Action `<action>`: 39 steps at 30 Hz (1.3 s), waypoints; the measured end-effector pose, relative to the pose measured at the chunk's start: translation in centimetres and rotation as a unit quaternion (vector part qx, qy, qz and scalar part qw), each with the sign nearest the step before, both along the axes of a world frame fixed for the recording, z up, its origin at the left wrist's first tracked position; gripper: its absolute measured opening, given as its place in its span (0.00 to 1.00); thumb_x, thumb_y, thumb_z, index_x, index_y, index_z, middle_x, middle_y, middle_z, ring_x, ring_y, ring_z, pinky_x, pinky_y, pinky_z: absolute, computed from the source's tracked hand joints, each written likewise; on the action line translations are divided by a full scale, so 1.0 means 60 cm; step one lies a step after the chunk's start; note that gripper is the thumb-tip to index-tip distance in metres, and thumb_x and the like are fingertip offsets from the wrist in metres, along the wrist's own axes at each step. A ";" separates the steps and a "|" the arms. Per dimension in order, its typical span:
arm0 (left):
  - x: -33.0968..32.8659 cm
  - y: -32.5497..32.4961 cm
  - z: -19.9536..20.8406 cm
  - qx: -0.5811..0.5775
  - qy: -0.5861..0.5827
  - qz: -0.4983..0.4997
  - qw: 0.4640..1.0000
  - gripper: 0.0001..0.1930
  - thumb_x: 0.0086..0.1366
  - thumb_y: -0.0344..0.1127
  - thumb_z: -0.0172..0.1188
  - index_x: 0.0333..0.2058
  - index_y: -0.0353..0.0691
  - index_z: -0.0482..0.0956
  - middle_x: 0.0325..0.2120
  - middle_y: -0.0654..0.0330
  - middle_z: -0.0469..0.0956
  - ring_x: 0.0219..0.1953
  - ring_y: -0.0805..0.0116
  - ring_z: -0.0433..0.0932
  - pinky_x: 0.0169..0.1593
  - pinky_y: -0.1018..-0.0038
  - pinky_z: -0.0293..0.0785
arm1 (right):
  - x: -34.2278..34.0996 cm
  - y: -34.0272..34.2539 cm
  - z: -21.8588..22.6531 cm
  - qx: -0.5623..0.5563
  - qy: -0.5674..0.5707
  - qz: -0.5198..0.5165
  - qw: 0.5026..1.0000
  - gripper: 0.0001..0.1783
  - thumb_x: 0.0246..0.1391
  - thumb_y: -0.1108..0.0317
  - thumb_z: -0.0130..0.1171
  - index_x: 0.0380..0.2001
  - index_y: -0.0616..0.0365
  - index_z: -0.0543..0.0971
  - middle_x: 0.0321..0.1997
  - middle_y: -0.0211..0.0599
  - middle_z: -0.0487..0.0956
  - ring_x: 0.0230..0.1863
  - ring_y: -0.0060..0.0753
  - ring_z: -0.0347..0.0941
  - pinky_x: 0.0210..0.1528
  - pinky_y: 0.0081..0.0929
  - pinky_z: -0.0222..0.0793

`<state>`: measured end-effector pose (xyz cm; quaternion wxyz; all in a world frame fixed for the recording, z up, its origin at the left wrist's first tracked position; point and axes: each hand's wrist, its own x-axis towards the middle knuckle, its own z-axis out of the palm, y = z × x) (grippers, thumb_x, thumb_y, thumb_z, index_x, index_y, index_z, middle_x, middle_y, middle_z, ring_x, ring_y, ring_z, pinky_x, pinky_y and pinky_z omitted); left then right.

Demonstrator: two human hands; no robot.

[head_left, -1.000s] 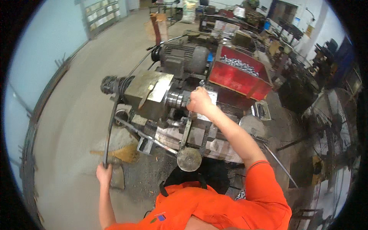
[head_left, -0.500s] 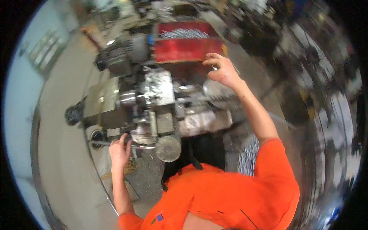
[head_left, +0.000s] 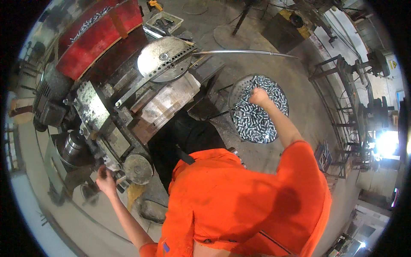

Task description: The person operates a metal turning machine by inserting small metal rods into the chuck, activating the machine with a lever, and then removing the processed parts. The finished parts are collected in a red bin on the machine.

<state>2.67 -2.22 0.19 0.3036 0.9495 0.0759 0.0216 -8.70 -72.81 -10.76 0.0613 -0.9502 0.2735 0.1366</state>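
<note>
My right hand is closed, its fingertips down among small silvery metal cylinders heaped in a round tray. What it pinches, if anything, is too small to make out. At lower left, my left hand is curled at a lever on the front of a metal machine, beside a round metal disc. The fingers partly hide the lever. Above the disc lies the machine's oily bed.
A red bin of metal parts stands at far left. A large round plate carries a drilled bar, with a long rod reaching right. Beyond is a small white tray of parts. Metal racks line the right side.
My view has swung to the right. My right hand has gone from above the machine to the tray of cylinders and closed. My left hand stays by the lever.
</note>
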 end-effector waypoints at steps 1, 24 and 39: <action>-0.005 0.011 -0.009 -0.023 -0.008 0.002 1.000 0.11 0.57 0.29 0.56 0.39 0.34 0.78 0.27 0.57 0.79 0.29 0.72 0.76 0.37 0.74 0.71 | 0.008 0.000 -0.026 -0.009 0.015 0.053 0.998 0.14 0.31 0.63 0.56 0.25 0.56 0.81 0.34 0.48 0.79 0.40 0.46 0.76 0.45 0.36 0.72; -0.011 0.032 -0.024 -0.021 0.004 0.021 1.000 0.12 0.59 0.35 0.57 0.39 0.34 0.78 0.26 0.58 0.79 0.28 0.72 0.76 0.36 0.75 0.71 | 0.045 0.051 -0.036 0.092 -0.088 0.064 0.990 0.25 0.34 0.58 0.58 0.39 0.58 0.80 0.49 0.48 0.73 0.54 0.44 0.67 0.57 0.34 0.63; -0.047 -0.274 0.213 -0.157 -0.056 -0.169 0.971 0.17 0.59 0.47 0.58 0.29 0.35 0.81 0.19 0.53 0.78 0.23 0.60 0.78 0.29 0.70 0.72 | 0.148 0.577 0.374 0.459 -0.313 0.531 0.640 0.25 0.25 0.71 0.57 0.37 0.64 0.76 0.51 0.51 0.67 0.49 0.50 0.68 0.52 0.35 0.65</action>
